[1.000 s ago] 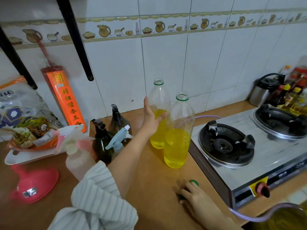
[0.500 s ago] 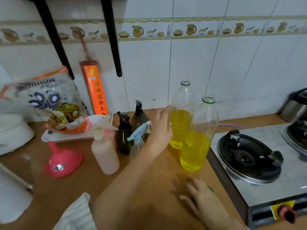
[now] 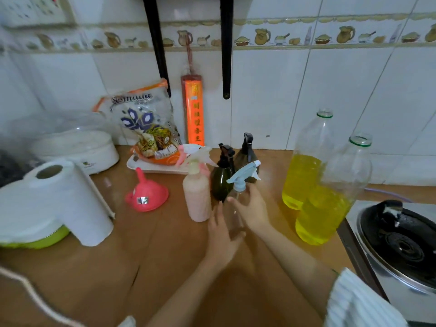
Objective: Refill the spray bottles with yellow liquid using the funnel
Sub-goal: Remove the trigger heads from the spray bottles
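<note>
1. both hands are closing in on the clear spray bottle [image 3: 236,208] with the pale blue trigger head, which is standing upright on the worktop [image 3: 151,260], front-most of the cluster of spray bottles.
2. the left hand [image 3: 221,239] is sitting at the bottle's lower left with fingers fairly straight; the right hand [image 3: 252,208] is lying against its right side, fingers reaching up toward the neck. whether either grip is actually clasping the bottle or only touching it i cannot tell, as the see-through body is blurring into the skin.
3. the bottle's long axis is running vertically between the two palms, so a lift or a twist of the trigger head looks like the likely coming move; the right hand is nearer the head.
4. the pink funnel [image 3: 146,194] is lying mouth-down to the left, well apart, on the left hand's side.
5. the two large bottles of yellow liquid [image 3: 304,182] are standing uncapped to the right, beside the stove [image 3: 401,237].
6. the clear bottle's base and fill level are hard to make out; the two dark spray bottles [image 3: 223,178] are partly hidden behind it.
</note>
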